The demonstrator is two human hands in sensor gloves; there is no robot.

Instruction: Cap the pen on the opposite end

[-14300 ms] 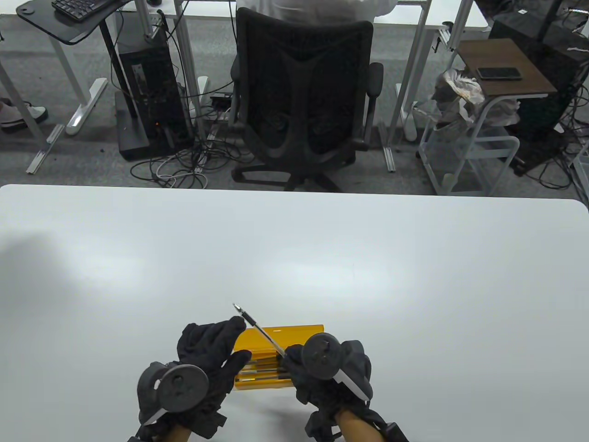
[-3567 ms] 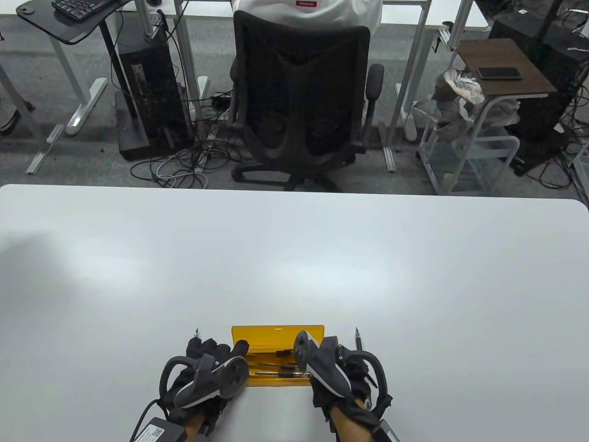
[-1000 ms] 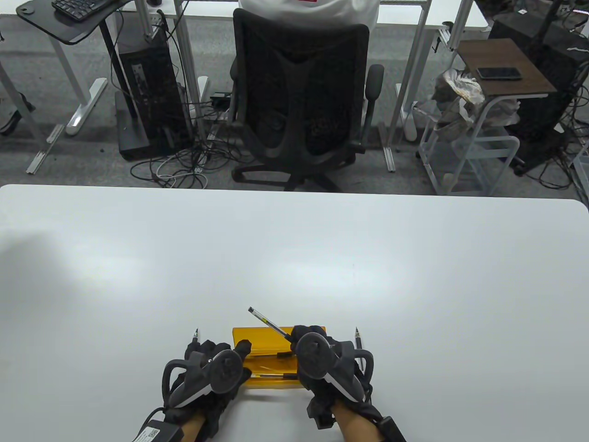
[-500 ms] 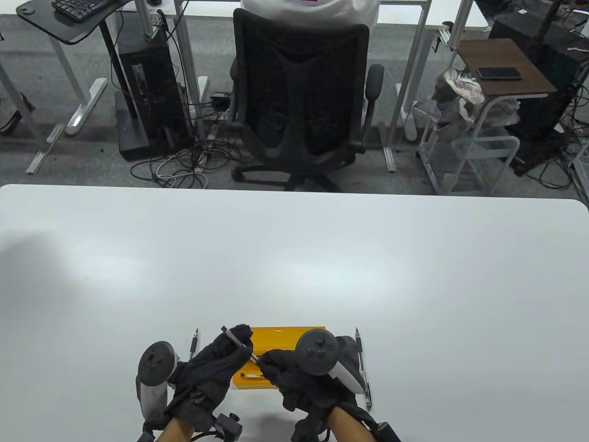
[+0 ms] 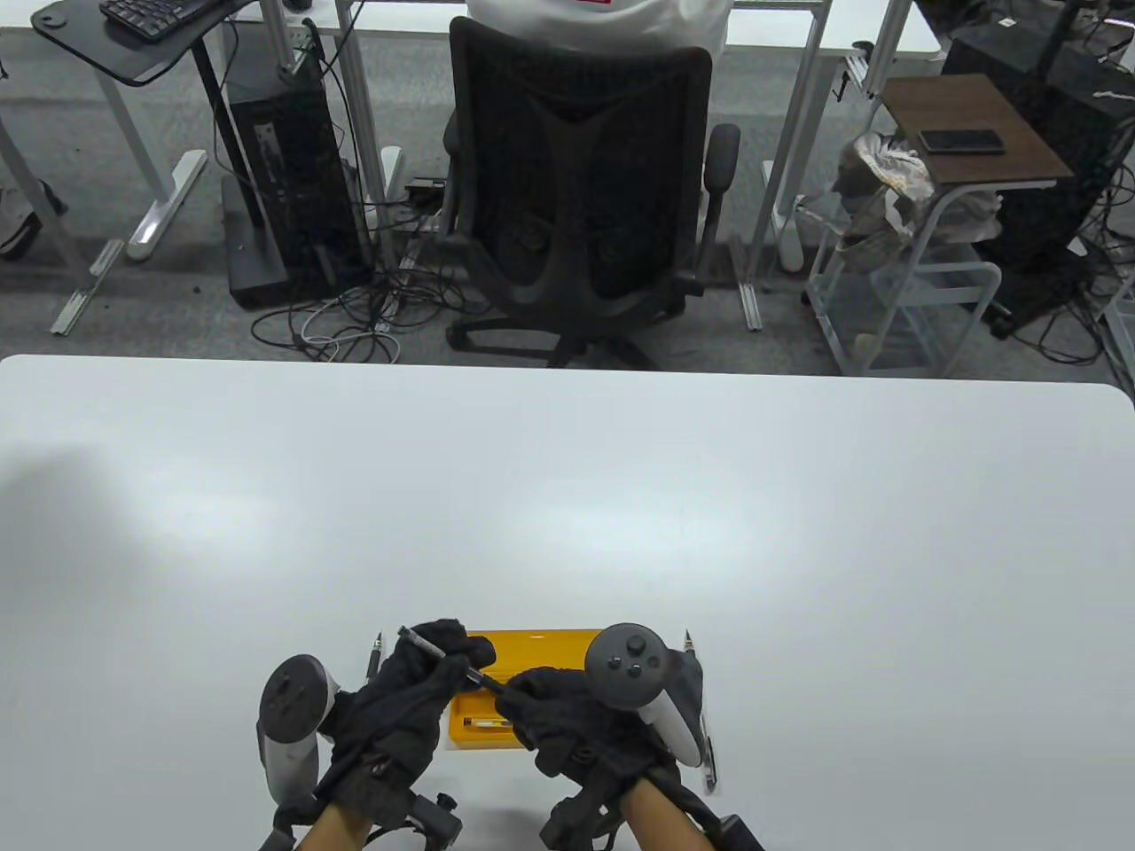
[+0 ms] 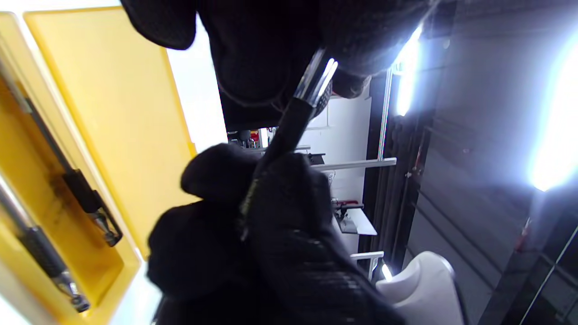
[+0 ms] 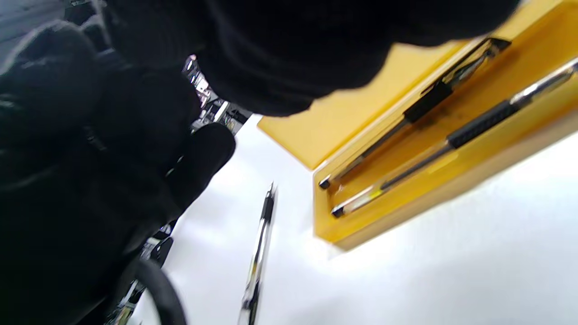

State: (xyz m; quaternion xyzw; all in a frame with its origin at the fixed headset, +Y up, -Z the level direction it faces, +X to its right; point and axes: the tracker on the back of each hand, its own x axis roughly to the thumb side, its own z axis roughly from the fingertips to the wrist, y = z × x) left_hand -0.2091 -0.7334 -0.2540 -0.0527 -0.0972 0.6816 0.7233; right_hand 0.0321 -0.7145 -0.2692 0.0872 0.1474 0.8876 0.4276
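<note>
A slim pen (image 5: pixel 480 679) with a clear barrel and a black grip section is held just above the open yellow pen box (image 5: pixel 461 743). My left hand (image 5: pixel 443 656) grips the barrel; its back end sticks out up-left. My right hand (image 5: pixel 505 696) pinches the other end, which its fingers hide, so I cannot tell whether a cap is there. In the left wrist view the pen (image 6: pixel 295 115) runs from my left fingers (image 6: pixel 253 54) down into my right fingers (image 6: pixel 280 203).
The box (image 7: pixel 406 212) holds two more pens (image 7: pixel 478 122). One loose pen (image 5: pixel 375 654) lies on the white table left of the box, another (image 5: pixel 688 645) lies to its right, partly under my right tracker. The table's near edge is close behind my wrists.
My right hand lifted the pen out of the box, and my left hand left the box edge and took the barrel. In the last half second the pen slid a little left.
</note>
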